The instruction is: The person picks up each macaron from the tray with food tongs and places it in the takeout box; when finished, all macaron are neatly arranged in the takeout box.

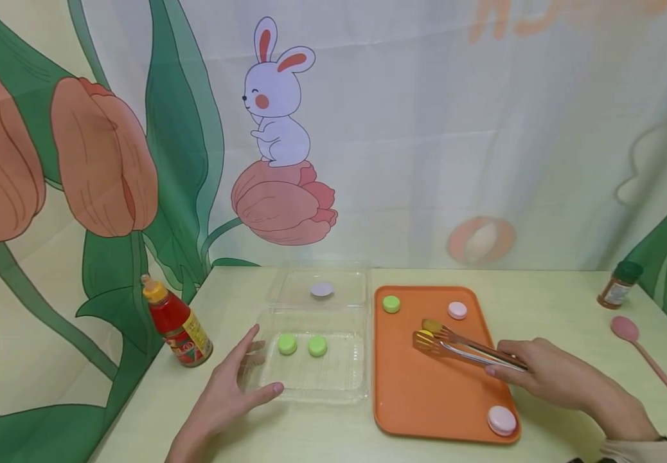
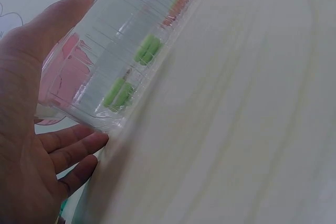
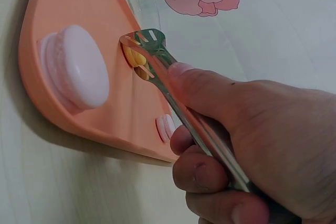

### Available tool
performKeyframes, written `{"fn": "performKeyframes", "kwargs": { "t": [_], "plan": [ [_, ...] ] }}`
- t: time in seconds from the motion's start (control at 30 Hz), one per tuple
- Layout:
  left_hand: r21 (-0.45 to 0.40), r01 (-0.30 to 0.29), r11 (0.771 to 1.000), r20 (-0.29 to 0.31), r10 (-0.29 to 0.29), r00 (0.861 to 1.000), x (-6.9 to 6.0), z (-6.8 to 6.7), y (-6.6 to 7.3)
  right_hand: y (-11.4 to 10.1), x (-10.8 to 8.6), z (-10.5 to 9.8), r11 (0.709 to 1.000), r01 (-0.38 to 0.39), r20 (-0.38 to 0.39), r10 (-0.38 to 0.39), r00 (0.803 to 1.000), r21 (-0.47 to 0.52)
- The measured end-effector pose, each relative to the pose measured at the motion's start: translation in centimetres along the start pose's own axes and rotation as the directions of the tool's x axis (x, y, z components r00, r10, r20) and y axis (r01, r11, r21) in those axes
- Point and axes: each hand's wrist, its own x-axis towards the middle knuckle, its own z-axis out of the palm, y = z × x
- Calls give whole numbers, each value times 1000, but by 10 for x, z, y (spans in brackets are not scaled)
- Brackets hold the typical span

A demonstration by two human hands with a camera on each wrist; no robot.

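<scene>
In my right hand [image 1: 559, 376] I grip a pair of metal tongs [image 3: 197, 124]. Their slotted tips stand on both sides of a yellow macaron [image 3: 135, 56] on the orange tray [image 1: 426, 399]; whether they squeeze it I cannot tell. My left hand [image 1: 226, 392] rests at the left side of a clear plastic box [image 1: 333, 382], thumb and fingers spread along its edge. Inside the box two green macarons [image 1: 302, 346] sit side by side. The tray also bears a green macaron [image 1: 391, 304], a small pink one [image 1: 457, 310] and a larger pink one [image 1: 502, 420].
The box's clear lid [image 1: 287, 289] lies folded back with a pale oval sticker on it. A red sauce bottle [image 1: 180, 328] stands at the left. Toward the right are a spice jar [image 1: 619, 284] and a pink spoon [image 1: 651, 360]. A printed curtain [image 1: 403, 128] hangs behind the table.
</scene>
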Motion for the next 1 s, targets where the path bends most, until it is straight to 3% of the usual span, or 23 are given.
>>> {"fn": "performKeyframes", "kwargs": {
  "t": [0.23,0.43,0.6,1.0],
  "plan": [
    [17,15,1000,2,-15,1000,2,0,2,-3,3,-3,999,48,-45,-48,998,-6],
    [16,17,1000,0,-17,1000,1,0,3,-18,11,-13,998,68,-71,-67,995,-1],
    [3,10,1000,-3,-10,1000,-1,0,1,-37,23,-19,998,60,-52,-59,997,15],
    [10,19,1000,-2,-19,1000,1,0,1,-80,60,-26,990,141,14,-141,990,12]
  ]
}}
